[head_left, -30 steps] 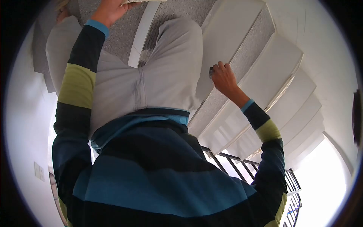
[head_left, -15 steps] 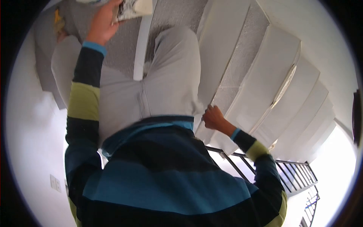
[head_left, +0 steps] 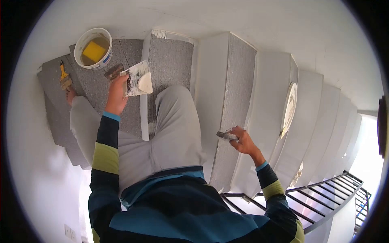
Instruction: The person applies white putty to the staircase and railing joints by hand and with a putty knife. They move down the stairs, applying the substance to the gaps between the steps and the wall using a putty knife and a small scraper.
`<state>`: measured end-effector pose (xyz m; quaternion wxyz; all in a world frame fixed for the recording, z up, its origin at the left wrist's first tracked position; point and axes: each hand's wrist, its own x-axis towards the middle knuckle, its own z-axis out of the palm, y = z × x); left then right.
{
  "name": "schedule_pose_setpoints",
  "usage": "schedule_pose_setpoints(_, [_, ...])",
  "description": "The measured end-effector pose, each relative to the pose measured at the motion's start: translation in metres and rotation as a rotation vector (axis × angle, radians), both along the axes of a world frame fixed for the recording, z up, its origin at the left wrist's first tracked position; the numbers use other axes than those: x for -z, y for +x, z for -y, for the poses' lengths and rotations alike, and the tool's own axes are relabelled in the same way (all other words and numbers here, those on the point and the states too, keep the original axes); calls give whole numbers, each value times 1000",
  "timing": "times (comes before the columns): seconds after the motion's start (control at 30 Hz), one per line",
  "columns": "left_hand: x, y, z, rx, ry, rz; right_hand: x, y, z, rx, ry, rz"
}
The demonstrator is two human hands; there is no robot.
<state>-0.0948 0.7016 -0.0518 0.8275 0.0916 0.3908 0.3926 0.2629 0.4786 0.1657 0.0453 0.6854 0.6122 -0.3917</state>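
My left hand (head_left: pixel 117 95) is wrapped round a wide putty knife (head_left: pixel 133 83), whose blade carries a lump of off-white paste (head_left: pixel 145 83). The blade is over the edge of a grey stair tread, left of my knee. In my right hand (head_left: pixel 242 141) is a small dark tool (head_left: pixel 227 135) with whitish smears, held above a speckled grey tread (head_left: pixel 231 109) to the right of my legs. Its working end is too small to make out clearly.
A white bucket (head_left: pixel 77 52) with cloudy water and a yellow sponge (head_left: pixel 94 51) stands at the upper left. A yellow-handled brush (head_left: pixel 65 77) lies near my foot. A paste-covered round plate (head_left: pixel 289 109) rests on the stairs at right, beside a black railing (head_left: pixel 316 194).
The view has shifted, bringing the bucket and the round plate into sight. My left hand with the putty knife appears lower in view. The tool in my right hand now shows clearly.
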Motion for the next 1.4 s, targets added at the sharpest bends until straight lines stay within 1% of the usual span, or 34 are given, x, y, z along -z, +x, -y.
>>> schedule_pose_setpoints(0.07, [5, -2, 1, -37, -40, -1, -3, 10, -25, -26, 14, 11])
schedule_pose_setpoints(0.13, [20, -6, 7, -76, -87, -2, -5, 24, -51, 7, 134, 0])
schedule_pose_setpoints(0.17, [34, -7, 11, -58, 15, -124, -8, 30, -65, -13, 130, 1])
schedule_pose_setpoints(0.2, [47, -9, 14, -38, 116, -248, -12, 34, -79, 60, 102, -8])
schedule_pose_setpoints(0.23, [41, -10, 13, -55, 112, -247, -16, 35, -91, 134, 75, -17])
schedule_pose_setpoints(0.27, [28, -10, 11, -96, -4, -95, -17, 35, -102, 166, 108, -56])
schedule_pose_setpoints(0.3, [22, -12, 11, -136, -117, 59, -15, 37, -109, 149, 105, -55])
schedule_pose_setpoints(0.33, [36, -12, 17, -151, -118, 60, -14, 42, -115, 159, 107, -81])
schedule_pose_setpoints(0.37, [60, -12, 27, -109, 46, -92, -12, 45, -120, 170, 109, -109])
schedule_pose_setpoints(0.4, [73, -12, 32, -61, 211, -249, -11, 46, -122, 161, 109, -114])
schedule_pose_setpoints(0.43, [61, -13, 33, -68, 216, -255, -10, 44, -122, 169, 112, -98])
schedule_pose_setpoints(0.5, [17, -8, 35, -108, 167, -198, -6, 46, -118, 186, 125, -96])
schedule_pose_setpoints(0.53, [15, -10, 38, -102, 179, -208, -3, 47, -112, 225, 109, -116])
schedule_pose_setpoints(0.6, [18, -10, 40, 108, 918, -1053, 0, 49, -102, 275, 116, -154])
schedule_pose_setpoints(0.63, [17, -4, 40, 119, 950, -1062, 2, 49, -97, 320, 109, -208])
schedule_pose_setpoints(0.7, [9, 7, 40, -83, 363, -490, 7, 48, -88, 392, 131, -286])
schedule_pose_setpoints(0.73, [-2, 8, 37, -60, 393, -505, 7, 52, -85, 418, 111, -295])
schedule_pose_setpoints(0.8, [-21, 9, 31, -62, 248, -284, 11, 61, -89, 454, 105, -320])
schedule_pose_setpoints(0.83, [-26, 9, 28, -46, 261, -294, 14, 68, -95, 334, 157, -244])
schedule_pose_setpoints(0.87, [-31, 10, 23, -29, 123, -212, 15, 73, -107, 218, 199, -162])
schedule_pose_setpoints(0.9, [-31, 12, 25, -28, -14, -124, 19, 80, -119, 220, 205, -166])
schedule_pose_setpoints(0.93, [-39, 12, 25, -15, -48, -161, 20, 84, -138, 67, 321, -40])
schedule_pose_setpoints(0.97, [-28, 9, 25, -9, -59, -165, 20, 87, -160, -87, 425, 87])
schedule_pose_setpoints(1.03, [12, 1, 34, -38, -87, -153, 8, 86, -213, -285, 444, 124])
schedule_pose_setpoints(1.1, [13, 1, 36, -43, -68, -152, 18, 95, -252, -494, 493, 258])
schedule_pose_setpoints(1.13, [14, 1, 36, -36, -38, -163, 21, 99, -270, -517, 485, 261])
schedule_pose_setpoints(1.2, [23, -3, 36, -49, -52, -163, 29, 101, -304, -733, 486, 309])
schedule_pose_setpoints(1.27, [30, -7, 38, -58, -66, -175, 42, 110, -323, -797, 479, 309])
schedule_pose_setpoints(1.33, [31, -8, 38, -81, -28, -202, 55, 116, -335, -866, 492, 320])
schedule_pose_setpoints(1.4, [27, -4, 37, -124, -85, -214, 65, 117, -339, -895, 483, 317])
